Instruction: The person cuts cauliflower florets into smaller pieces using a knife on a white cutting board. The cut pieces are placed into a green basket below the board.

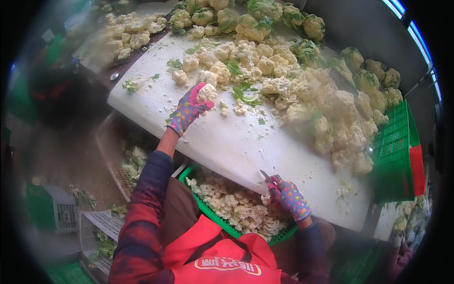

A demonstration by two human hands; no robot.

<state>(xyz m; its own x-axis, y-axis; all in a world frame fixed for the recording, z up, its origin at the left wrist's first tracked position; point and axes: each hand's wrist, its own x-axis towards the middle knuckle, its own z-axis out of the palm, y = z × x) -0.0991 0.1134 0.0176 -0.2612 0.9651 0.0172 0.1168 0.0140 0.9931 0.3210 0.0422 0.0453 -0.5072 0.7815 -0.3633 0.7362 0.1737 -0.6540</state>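
My left hand (190, 106), in a flowered glove with pink fingers, is closed round a cauliflower floret (206, 94) over the white board (208, 137). Beside the board's near edge, my right hand (287, 195) in a matching glove grips a small knife (267, 177); its short curved blade points up and to the left. A piece of cauliflower (266, 199) shows just below the right hand's fingers. Under that edge sits a green basket (202, 207), filled with cut cauliflower florets (236, 208).
Loose florets (326, 113) are heaped across the board's right and far parts. Whole cauliflowers (253, 26) with leaves line the back. Stacked green crates (395, 151) stand at the right edge. White crates (106, 225) with leaf trimmings lie at lower left. The far left is blurred.
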